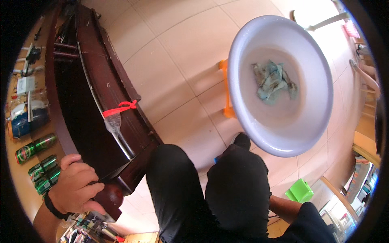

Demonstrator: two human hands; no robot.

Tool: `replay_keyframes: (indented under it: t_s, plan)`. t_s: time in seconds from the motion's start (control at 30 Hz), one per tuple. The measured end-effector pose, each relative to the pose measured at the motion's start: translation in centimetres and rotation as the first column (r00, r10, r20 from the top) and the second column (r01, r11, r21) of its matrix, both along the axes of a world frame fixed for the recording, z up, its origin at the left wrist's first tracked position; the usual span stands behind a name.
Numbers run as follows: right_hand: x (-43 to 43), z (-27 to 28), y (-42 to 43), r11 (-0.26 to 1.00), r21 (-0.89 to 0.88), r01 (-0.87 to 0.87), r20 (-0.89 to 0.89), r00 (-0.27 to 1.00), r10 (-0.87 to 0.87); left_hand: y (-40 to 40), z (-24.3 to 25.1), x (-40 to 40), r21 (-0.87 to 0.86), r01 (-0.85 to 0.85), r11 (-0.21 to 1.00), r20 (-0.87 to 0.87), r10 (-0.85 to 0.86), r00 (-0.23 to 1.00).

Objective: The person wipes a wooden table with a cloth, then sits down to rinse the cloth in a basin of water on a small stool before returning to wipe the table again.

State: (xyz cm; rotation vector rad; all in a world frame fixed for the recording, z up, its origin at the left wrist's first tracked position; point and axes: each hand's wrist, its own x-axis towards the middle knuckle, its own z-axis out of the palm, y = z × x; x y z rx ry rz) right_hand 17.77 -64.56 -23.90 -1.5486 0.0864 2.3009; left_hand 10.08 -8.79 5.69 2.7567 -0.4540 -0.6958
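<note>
My left hand [79,185] holds the rounded end of a dark wooden rail [111,196], fingers over the top and thumb along the side. It belongs to a large dark wooden piece of furniture [100,70]. My right forearm [285,208] passes behind my right knee, and the right hand is out of view. Ahead on the right, a pale lavender basin [317,91] stands over an orange stool [226,91]. A crumpled, stained light-green cloth [273,80] lies in cloudy water in the basin.
A metal rod [121,145] with a red ribbon [120,109] and clear plastic lies along the furniture. Several green drink cans [36,148] are near my left hand. A green plastic container [299,191] sits on the tiled floor [179,45] at the right.
</note>
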Motion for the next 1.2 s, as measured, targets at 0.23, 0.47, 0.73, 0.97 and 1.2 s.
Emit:
replay_keyframes:
  t_s: [0.23,0.47,0.73,0.97,1.2]
  plan:
    - [7.5,-4.7,-0.6,0.933,0.33,0.142,0.294,0.924,-0.244,-1.2,-0.4,0.7,-0.05,-0.157,0.986,0.093,0.161,0.983]
    - [16.9,-4.6,3.8,0.363,0.5,0.786,0.15,0.334,-0.93,-2.1,-1.2,1.2,-0.002,-0.144,0.99,0.087,0.143,0.986]
    - [19.3,-3.7,7.4,-0.051,0.53,0.846,-0.173,0.048,-0.984,-4.7,0.5,2.5,0.142,-0.159,0.977,0.038,0.155,0.987]
    - [18.4,-4.1,10.6,-0.33,0.553,0.765,-0.421,-0.085,-0.903,-4.3,-1.5,10.2,-0.214,-0.8,0.56,-0.418,0.688,0.593]
    - [16.7,-7.2,9.7,-0.378,0.657,0.652,-0.391,-0.133,-0.911,-12.7,-12.2,21.0,-0.331,-0.934,0.136,-0.786,0.508,0.352]
